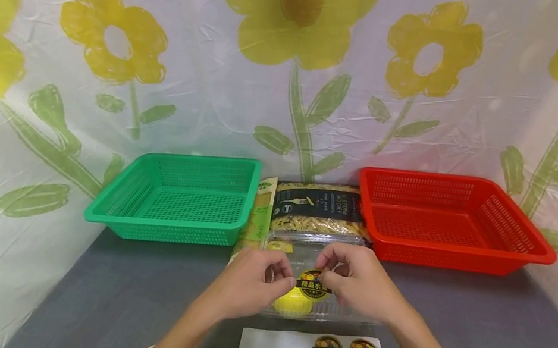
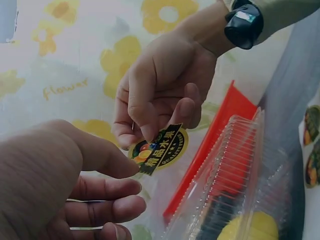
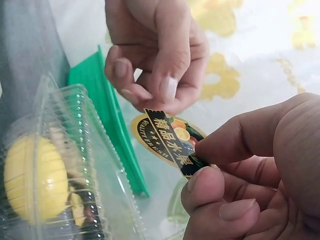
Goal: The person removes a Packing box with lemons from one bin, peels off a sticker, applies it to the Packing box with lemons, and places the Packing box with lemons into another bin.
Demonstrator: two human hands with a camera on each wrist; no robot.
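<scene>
Both hands hold one round black-and-gold sticker (image 1: 313, 284) with a fruit picture and a dark lettered band, raised above a clear plastic clamshell box (image 1: 301, 254). My left hand (image 1: 253, 283) pinches one end of the band with thumb and forefinger, its other fingers loosely bent. At the opposite end, my right hand (image 1: 364, 281) grips the sticker between thumb and forefinger. Seen from the right wrist, the sticker (image 3: 167, 140) is tilted, its printed face visible. A yellow, lemon-like fruit (image 3: 36, 180) is inside the box.
Nearest me lies a white sheet (image 1: 275, 345) with several matching stickers. Behind the box are a pasta bag (image 1: 323, 204) and a green-and-yellow packet (image 1: 261, 210). A green basket (image 1: 172, 233) stands left and a red basket (image 1: 450, 258) right, before a flowered cloth.
</scene>
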